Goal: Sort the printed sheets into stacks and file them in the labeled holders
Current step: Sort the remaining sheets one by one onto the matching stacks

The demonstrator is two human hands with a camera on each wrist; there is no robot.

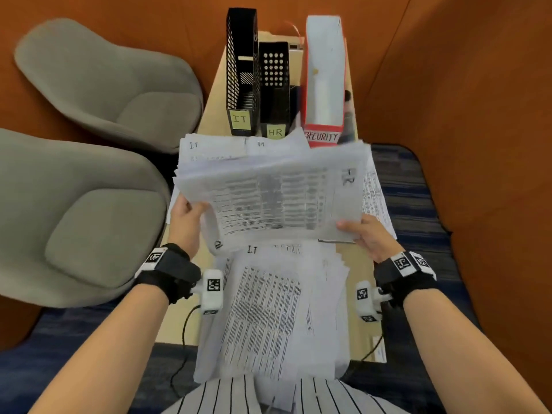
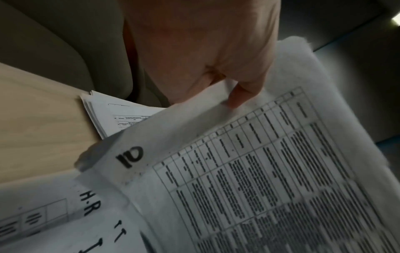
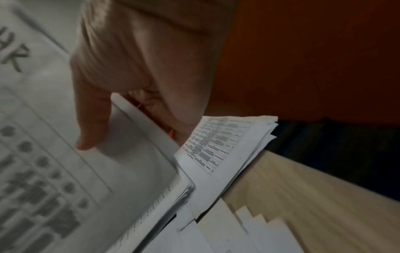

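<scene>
HR-marked stack of printed sheets (image 1: 277, 192) raised just before HR holder (image 1: 274, 91), pinched at opposite edges by left hand (image 1: 186, 218) and right hand (image 1: 363, 234). Risk: loose edges fanning, sheets slipping onto IT-marked pile (image 1: 268, 309) nearer the body, mixing categories.

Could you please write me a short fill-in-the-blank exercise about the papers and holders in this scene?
1. Both hands grip one stack of sheets whose top page is marked ____.
2. The red holder is labelled ____.
3. The HR holder stands between the red holder and the one labelled ____.

Missing words: HR; SECURITY; IT
</scene>
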